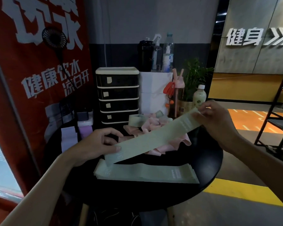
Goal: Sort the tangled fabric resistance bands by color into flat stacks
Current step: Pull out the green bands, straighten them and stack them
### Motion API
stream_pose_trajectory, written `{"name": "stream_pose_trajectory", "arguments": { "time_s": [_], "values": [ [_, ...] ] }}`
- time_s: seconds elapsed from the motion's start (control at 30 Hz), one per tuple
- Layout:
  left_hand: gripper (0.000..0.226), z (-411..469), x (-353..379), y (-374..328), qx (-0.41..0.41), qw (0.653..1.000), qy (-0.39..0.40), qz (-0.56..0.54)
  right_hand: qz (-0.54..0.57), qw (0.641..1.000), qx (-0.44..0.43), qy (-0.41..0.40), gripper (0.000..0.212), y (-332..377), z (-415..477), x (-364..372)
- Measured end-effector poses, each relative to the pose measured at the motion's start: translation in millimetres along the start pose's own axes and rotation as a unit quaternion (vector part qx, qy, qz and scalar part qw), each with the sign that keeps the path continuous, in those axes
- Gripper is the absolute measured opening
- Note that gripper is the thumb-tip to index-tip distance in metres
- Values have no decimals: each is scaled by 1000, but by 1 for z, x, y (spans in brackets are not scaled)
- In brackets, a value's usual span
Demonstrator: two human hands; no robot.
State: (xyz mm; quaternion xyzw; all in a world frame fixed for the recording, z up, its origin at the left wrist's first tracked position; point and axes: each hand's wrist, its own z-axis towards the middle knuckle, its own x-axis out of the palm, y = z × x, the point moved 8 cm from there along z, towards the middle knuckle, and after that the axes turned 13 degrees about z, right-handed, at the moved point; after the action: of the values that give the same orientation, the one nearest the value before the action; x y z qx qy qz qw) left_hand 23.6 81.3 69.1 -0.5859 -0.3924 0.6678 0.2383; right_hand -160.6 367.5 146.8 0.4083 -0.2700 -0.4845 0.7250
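- Left hand (96,144), low and near: thumb on top, fingers curled beneath, pinching the lower end of a pale green band (153,137).
- Right hand (217,118), higher and farther back: fingertips pinching the band's upper end.
- Held between both hands, pulled straight and flat, slanting up from left to right in the air above the table; likely stretched out to remove twists before laying it down.
- Directly below, a flat stack of green bands (145,174) on the near part of the round black table (207,160), edges roughly lined up; lower end of the held band hanging just above the stack's left end, probably the landing spot.
- Behind the held band, a tangled heap of pink bands (181,141), crumpled and not yet sorted, with a loose green loop (135,119) standing at the heap's far side.
- At the table's left edge, pale lavender bands (69,139) lying flat, seemingly another colour group.
- Farther back: a black drawer unit (118,95), a milky bottle (199,96), a potted plant (194,75), and a red banner (39,79) on the left.
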Motion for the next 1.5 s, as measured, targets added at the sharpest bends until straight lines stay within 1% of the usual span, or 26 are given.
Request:
{"name": "stream_pose_trajectory", "arguments": {
  "time_s": [0.1,0.17,0.23,0.37,0.47,0.63,0.97,1.1,1.23,1.3,1.33,1.37,1.4,1.47,1.5],
  "values": [
    [35,-7,-15,15,-27,998,-53,-31,7,1000,27,7,19,-25,-20,-8],
    [33,-8,-24,25,-45,990,-117,-63,-19,999,42,19,17,-39,-35,-8],
    [30,-11,-29,34,-55,980,-181,-63,-56,997,45,30,15,-49,-50,-5],
    [24,-22,-28,40,-46,963,-266,28,-92,992,65,64,17,-69,-75,3],
    [22,-28,-24,44,-37,954,-287,78,-99,989,75,75,19,-82,-86,8],
    [24,-33,-17,50,-42,948,-294,114,-105,990,72,68,16,-87,-98,12],
    [20,-35,-12,62,-39,948,-291,125,-105,990,88,40,17,-104,-106,8],
    [20,-35,-7,63,-32,948,-281,148,-138,985,88,58,24,-110,-111,10],
    [20,-32,2,58,-17,939,-262,221,-188,977,60,76,36,-109,-113,12],
    [10,-33,7,44,17,914,-271,302,-200,976,31,75,40,-104,-114,13],
    [13,-32,14,34,43,904,-261,335,-199,977,21,75,40,-102,-114,13],
    [23,-31,25,25,75,903,-234,352,-198,977,13,82,37,-102,-115,14],
    [34,-28,38,17,102,909,-189,357,-201,975,7,95,33,-104,-115,15],
    [48,-22,66,9,123,917,-107,363,-211,968,12,134,26,-109,-118,18],
    [53,-19,78,12,123,919,-80,365,-216,964,15,151,29,-111,-119,19]
  ]
}}
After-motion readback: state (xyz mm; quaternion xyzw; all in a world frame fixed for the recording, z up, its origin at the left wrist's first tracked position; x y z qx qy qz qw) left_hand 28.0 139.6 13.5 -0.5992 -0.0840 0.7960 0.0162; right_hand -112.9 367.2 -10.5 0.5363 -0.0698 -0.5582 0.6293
